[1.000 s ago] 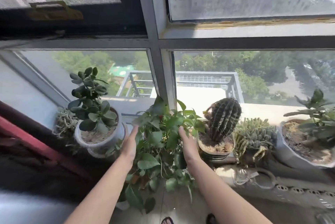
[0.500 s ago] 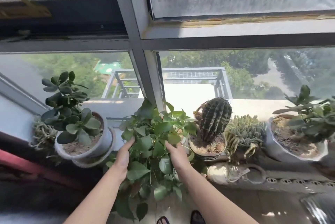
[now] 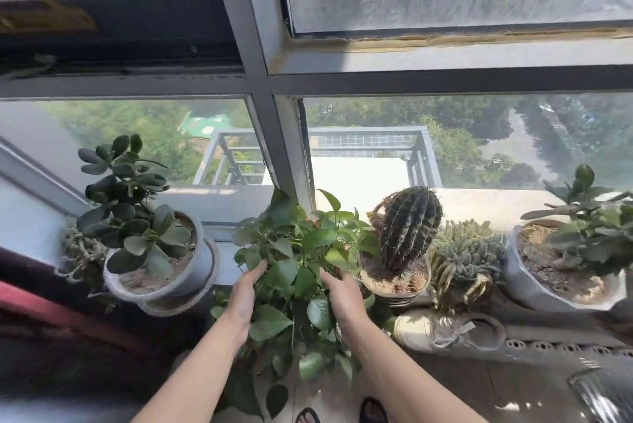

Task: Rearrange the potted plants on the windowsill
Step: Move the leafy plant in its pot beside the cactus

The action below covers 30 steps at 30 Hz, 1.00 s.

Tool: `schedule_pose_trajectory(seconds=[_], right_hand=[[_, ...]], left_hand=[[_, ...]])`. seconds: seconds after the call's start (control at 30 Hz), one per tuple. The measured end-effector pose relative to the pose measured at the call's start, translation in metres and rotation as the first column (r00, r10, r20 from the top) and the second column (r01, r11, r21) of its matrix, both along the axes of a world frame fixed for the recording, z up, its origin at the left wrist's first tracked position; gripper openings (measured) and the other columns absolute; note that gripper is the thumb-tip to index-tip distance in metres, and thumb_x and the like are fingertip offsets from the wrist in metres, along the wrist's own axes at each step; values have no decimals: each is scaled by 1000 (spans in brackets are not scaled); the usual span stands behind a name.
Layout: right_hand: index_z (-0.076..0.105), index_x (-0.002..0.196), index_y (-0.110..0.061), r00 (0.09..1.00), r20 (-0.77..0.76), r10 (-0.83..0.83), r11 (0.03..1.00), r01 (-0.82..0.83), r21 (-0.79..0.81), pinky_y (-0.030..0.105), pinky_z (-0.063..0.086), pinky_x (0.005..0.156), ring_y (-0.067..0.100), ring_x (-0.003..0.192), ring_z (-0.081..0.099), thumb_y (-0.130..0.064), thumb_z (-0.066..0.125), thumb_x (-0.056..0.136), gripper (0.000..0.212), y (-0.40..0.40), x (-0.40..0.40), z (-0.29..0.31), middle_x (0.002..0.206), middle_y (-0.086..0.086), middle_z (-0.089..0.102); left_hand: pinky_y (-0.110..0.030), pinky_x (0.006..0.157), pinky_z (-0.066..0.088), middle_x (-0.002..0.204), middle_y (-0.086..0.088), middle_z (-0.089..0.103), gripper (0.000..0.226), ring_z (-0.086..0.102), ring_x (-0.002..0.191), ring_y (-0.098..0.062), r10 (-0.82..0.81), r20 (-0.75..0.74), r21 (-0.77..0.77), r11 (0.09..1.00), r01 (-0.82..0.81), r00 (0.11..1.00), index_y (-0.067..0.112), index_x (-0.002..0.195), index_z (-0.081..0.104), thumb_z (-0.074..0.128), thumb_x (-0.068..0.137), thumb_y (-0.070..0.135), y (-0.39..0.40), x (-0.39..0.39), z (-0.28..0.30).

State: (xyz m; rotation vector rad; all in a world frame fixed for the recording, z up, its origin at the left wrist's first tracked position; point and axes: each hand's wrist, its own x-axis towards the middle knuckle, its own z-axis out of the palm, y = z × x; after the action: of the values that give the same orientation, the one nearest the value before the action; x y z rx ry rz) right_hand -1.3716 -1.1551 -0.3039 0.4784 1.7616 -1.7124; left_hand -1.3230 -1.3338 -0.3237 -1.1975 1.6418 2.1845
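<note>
A leafy green trailing plant (image 3: 296,251) stands at the middle of the windowsill, its pot hidden under the leaves. My left hand (image 3: 245,292) lies against its left side and my right hand (image 3: 339,292) against its right side, fingers reaching into the foliage. Whether they grip the pot is hidden by leaves. To the left a jade plant (image 3: 130,203) grows in a grey pot (image 3: 198,261). To the right stands a dark ribbed cactus (image 3: 409,224) in a clear pot (image 3: 394,289).
A spiky grey-green succulent (image 3: 466,255) sits right of the cactus, then a large white pot (image 3: 534,289) with a jade plant at far right. A pale shoe (image 3: 445,330) lies below the sill. A stringy succulent (image 3: 77,251) hangs at far left. The window frame post (image 3: 274,135) rises behind the leafy plant.
Both hands have slid down the sides of the leafy plant, from near its top to lower in the foliage. The view has shifted slightly.
</note>
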Motion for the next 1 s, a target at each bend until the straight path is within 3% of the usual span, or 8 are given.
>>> schedule_pose_trajectory(seconds=[0.1,0.2,0.37,0.47,0.6,0.8,0.9,1.0], right_hand=[[41,148,-9,1000,27,4,1000,-3,-6,32,36,94,14,108,47,-38,64,93,66,-1,0,2,130,0,54],[42,148,-11,1000,13,25,1000,-26,16,30,36,94,11,101,47,-40,64,92,66,-2,2,5,115,-7,49],[37,151,-12,997,32,73,997,-74,28,36,38,104,24,128,51,-45,64,91,73,0,1,12,150,6,49],[39,150,-10,997,19,75,997,-75,33,34,37,106,20,122,51,-51,62,90,76,3,1,15,150,5,50],[40,152,-13,998,-41,37,987,-30,158,48,33,119,29,143,42,-63,46,93,78,7,4,23,156,7,45],[36,151,-15,969,-233,-78,947,145,285,47,35,114,27,140,44,-52,46,96,68,3,26,48,153,8,46],[27,147,-17,942,-329,-71,935,177,306,51,33,117,26,140,38,-41,60,90,70,-13,40,73,151,7,38],[19,142,-30,860,-510,18,949,146,280,46,24,124,21,147,25,-34,65,88,71,-29,57,100,154,1,24]], left_hand=[[-51,110,45,124,-8,75,59,68,118,-30,-7,6,-8,1000,7,1000,18,124,72,61,82,58,2,-1,2],[-52,113,42,127,-9,73,60,65,122,-31,-11,4,-12,1000,11,1000,18,127,70,61,83,58,0,1,3],[-50,112,42,124,-10,74,53,66,119,-30,-17,6,-20,1000,17,1000,15,126,70,57,90,52,-4,-2,3],[-51,112,43,122,-12,75,54,66,118,-33,-30,8,2,1000,30,1000,14,125,70,57,90,53,0,-5,5],[-50,113,41,126,-9,73,59,64,121,-30,-59,-10,-28,998,58,998,18,128,69,56,88,59,4,-7,10],[-46,120,29,139,-2,63,52,52,134,-24,-42,-64,-149,988,32,997,22,132,65,54,92,53,-9,17,20],[-42,101,46,121,-9,73,24,65,117,-28,148,-128,-270,946,-178,981,21,109,73,59,94,33,-22,38,28],[-37,75,53,105,-14,76,19,72,103,-34,289,-191,-296,894,-336,938,12,102,74,59,94,18,-34,62,33]])
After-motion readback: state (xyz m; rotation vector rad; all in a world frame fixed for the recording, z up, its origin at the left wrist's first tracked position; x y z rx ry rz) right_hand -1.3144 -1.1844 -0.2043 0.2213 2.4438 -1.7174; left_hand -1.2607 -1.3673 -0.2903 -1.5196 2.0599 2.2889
